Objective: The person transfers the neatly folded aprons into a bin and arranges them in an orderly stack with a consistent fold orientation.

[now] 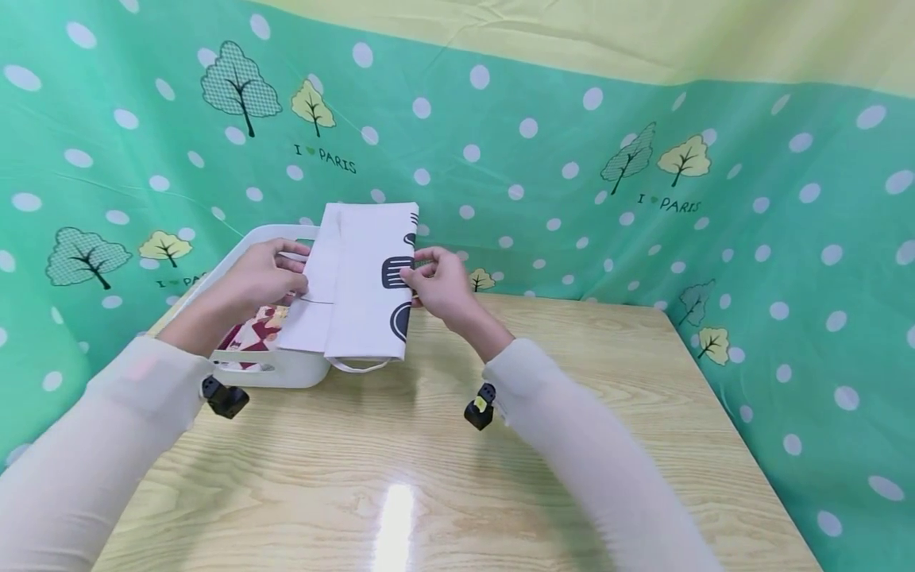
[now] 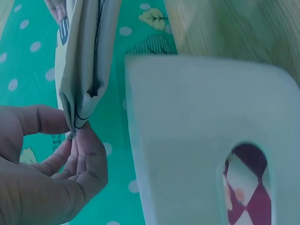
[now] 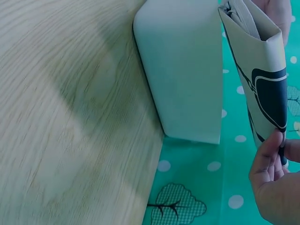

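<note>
A folded white apron [image 1: 368, 278] with black kitchen-utensil prints is held up over the right part of a white plastic basket [image 1: 293, 369]. My left hand [image 1: 260, 274] pinches its left edge; in the left wrist view, thumb and fingers meet on the folded layers. On the opposite edge, my right hand [image 1: 446, 287] pinches the cloth between thumb and fingers. A thin strap [image 1: 360, 368] loops below the apron's lower edge. Inside the basket lies a red, white and yellow patterned cloth [image 1: 253, 332], partly hidden by the apron and my left arm.
The basket stands at the back left of a wooden table [image 1: 572, 413]. A green dotted curtain [image 1: 543, 159] hangs behind the table and along its sides. A black wrist camera [image 1: 225, 397] sits on the left sleeve, another camera [image 1: 480, 407] on the right.
</note>
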Demonstrator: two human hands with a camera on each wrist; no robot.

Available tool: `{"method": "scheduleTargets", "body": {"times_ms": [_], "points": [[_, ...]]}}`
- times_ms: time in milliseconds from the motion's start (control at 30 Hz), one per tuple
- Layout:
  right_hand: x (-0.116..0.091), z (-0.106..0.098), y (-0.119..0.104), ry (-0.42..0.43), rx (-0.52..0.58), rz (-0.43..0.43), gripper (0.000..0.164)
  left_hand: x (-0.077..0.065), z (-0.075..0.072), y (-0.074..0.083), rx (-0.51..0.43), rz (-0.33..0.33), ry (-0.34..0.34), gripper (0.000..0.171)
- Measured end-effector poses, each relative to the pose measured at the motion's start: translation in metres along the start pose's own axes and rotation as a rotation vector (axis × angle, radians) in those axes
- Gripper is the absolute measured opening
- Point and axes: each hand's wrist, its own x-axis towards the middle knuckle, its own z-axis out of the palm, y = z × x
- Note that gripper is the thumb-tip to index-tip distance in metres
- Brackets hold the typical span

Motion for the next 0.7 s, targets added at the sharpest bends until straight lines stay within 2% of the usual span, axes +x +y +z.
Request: {"method": "scheduleTargets", "body": {"times_ms": [200,700], "points": [[0.003,0.019,-0.003,0.039,0.055,0.017,0.032,-0.002,-0.013,-0.007,0.028,-0.002,0.011,0.061],[0.013,0.06,-0.013,0.088,0.094,0.034,0.031,-0.003,-0.035,-0.028,0.039,-0.029,0.062,0.061]]}}
